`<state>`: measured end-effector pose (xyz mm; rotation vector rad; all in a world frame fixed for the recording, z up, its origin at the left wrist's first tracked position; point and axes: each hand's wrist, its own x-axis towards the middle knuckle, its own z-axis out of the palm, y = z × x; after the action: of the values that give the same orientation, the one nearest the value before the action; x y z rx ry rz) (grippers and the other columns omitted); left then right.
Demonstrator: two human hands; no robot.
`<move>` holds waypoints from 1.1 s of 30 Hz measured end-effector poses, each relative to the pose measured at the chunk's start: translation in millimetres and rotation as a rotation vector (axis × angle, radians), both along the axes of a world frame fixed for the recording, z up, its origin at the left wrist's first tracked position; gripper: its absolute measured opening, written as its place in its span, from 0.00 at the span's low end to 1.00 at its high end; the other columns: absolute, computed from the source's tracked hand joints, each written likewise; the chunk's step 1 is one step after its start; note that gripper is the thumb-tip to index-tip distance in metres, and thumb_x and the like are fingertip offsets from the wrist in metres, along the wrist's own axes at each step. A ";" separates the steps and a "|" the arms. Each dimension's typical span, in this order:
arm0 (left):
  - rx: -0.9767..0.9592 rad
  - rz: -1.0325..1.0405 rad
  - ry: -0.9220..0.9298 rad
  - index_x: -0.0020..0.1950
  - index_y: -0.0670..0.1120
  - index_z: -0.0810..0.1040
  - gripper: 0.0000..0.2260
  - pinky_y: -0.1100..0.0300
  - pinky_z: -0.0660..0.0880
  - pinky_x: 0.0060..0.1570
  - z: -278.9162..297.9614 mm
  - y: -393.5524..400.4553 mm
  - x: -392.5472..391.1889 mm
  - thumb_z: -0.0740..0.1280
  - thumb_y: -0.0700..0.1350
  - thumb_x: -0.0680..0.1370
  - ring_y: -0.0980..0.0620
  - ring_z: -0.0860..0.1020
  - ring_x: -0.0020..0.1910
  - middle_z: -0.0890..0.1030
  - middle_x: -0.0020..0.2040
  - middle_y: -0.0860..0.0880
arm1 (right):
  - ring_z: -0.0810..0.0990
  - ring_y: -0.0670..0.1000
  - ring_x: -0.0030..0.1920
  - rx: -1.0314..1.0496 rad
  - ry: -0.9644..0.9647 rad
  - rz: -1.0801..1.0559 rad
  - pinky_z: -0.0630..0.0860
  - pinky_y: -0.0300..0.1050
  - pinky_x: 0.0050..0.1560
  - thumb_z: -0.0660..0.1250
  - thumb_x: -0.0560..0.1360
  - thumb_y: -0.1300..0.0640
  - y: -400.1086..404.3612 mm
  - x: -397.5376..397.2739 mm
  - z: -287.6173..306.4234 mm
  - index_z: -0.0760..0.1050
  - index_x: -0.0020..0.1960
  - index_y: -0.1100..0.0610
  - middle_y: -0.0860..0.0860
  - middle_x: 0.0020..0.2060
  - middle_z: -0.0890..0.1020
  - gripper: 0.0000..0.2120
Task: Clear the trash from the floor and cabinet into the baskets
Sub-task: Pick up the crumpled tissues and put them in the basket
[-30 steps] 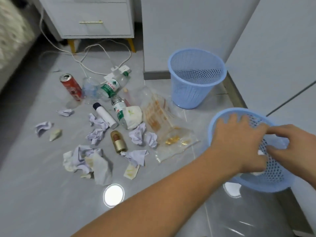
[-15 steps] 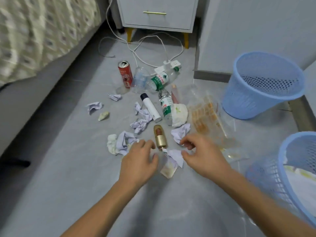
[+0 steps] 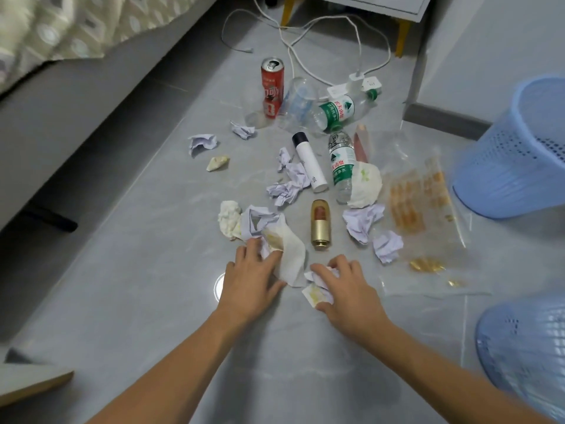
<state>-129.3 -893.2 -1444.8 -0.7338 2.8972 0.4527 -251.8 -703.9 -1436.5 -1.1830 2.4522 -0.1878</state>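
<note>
Trash lies scattered on the grey floor. My left hand [image 3: 252, 281] presses on a stained white tissue [image 3: 290, 255] at the near edge of the pile, fingers curled into it. My right hand [image 3: 344, 289] is closed on a crumpled paper scrap [image 3: 318, 281] with a small yellowish wrapper [image 3: 313, 296] under its thumb. Just beyond lie a gold bottle [image 3: 320, 224], more crumpled paper [image 3: 362, 221], a white tube [image 3: 308, 162], two water bottles [image 3: 341, 166] and a red can [image 3: 272, 87]. One blue basket [image 3: 519, 148] stands at the right, another blue basket [image 3: 526, 353] at the near right.
A clear plastic bag with orange capsules [image 3: 419, 203] lies between the pile and the far basket. White cables and a power strip [image 3: 354, 84] trail from the cabinet [image 3: 382, 7] at the top. A bed [image 3: 61, 56] runs along the left; the wall corner [image 3: 443, 111] juts in at right.
Both hands left the near basket and came down onto the pile; since half a second ago they have closed on the tissue and the paper scrap. The view has shifted closer to the floor.
</note>
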 end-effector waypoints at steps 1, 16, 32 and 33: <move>0.009 0.007 0.023 0.65 0.56 0.72 0.23 0.51 0.76 0.46 -1.8 2.9 1.4 0.70 0.61 0.73 0.42 0.70 0.59 0.66 0.67 0.46 | 0.67 0.54 0.60 -0.011 0.000 0.039 0.74 0.44 0.37 0.73 0.73 0.48 2.6 2.7 -3.0 0.67 0.67 0.41 0.47 0.61 0.66 0.26; 0.296 0.126 0.325 0.39 0.47 0.76 0.08 0.51 0.76 0.39 16.4 -6.1 32.4 0.70 0.36 0.73 0.51 0.76 0.44 0.75 0.45 0.55 | 0.74 0.55 0.40 -0.187 -0.236 -0.056 0.73 0.51 0.40 0.65 0.71 0.59 13.4 -5.5 11.7 0.72 0.46 0.51 0.48 0.41 0.72 0.05; 0.529 -0.343 0.596 0.42 0.47 0.83 0.12 0.59 0.77 0.36 203.8 94.4 -66.7 0.76 0.30 0.71 0.48 0.79 0.45 0.80 0.47 0.52 | 0.76 0.52 0.38 -0.733 0.124 -0.562 0.75 0.53 0.39 0.73 0.75 0.63 173.8 -28.7 227.3 0.75 0.44 0.54 0.49 0.37 0.77 0.08; 0.560 -0.398 0.623 0.42 0.46 0.83 0.11 0.59 0.77 0.36 216.2 116.7 -81.7 0.76 0.31 0.71 0.48 0.79 0.44 0.80 0.47 0.52 | 0.77 0.52 0.38 -0.754 0.146 -0.632 0.77 0.56 0.38 0.72 0.76 0.63 199.5 -32.7 237.9 0.75 0.44 0.55 0.49 0.37 0.78 0.07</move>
<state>-210.9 -776.5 -1228.5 0.0956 3.0415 1.5675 -284.5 -504.4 -1198.6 -0.6032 2.9044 -1.3349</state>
